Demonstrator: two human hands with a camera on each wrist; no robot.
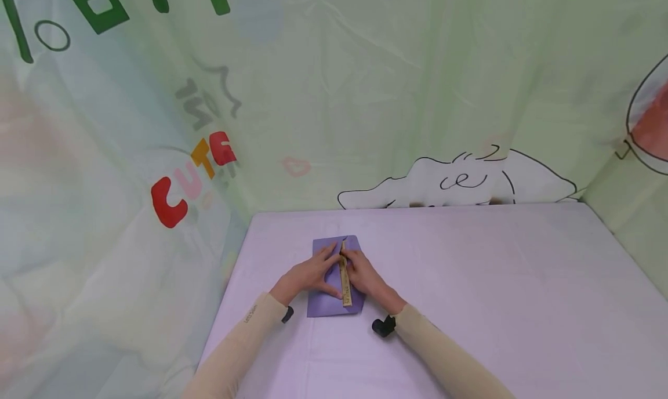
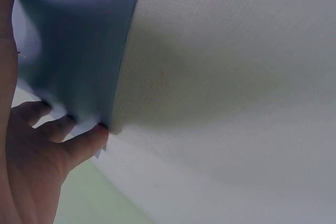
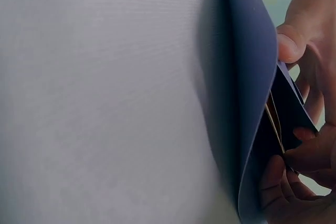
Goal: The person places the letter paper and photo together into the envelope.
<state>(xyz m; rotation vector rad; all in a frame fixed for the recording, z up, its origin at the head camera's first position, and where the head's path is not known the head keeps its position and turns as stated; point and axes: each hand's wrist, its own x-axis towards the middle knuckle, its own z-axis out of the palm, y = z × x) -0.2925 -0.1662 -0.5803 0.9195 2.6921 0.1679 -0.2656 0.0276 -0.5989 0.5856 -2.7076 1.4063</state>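
Note:
A purple envelope (image 1: pixel 326 306) with a flap along its right side is on the table. Across it stands a narrow gold strip (image 1: pixel 347 292) with dark lettering. My left hand (image 1: pixel 308 273) holds the envelope, thumb near the strip's lower end; its fingertips meet the envelope's edge in the left wrist view. My right hand (image 1: pixel 366 276) pinches the gold strip by its upper part. In the right wrist view the strip's thin edge shows between the purple layers, beside my right fingers (image 3: pixel 273 179). The strip's exact depth within the envelope is hidden.
The pale lilac table (image 1: pixel 469 289) extends widely to the right. Behind it hangs a pale green printed curtain (image 1: pixel 365 109), and another covers the left side. Small black devices (image 1: pixel 384 327) are worn at both wrists.

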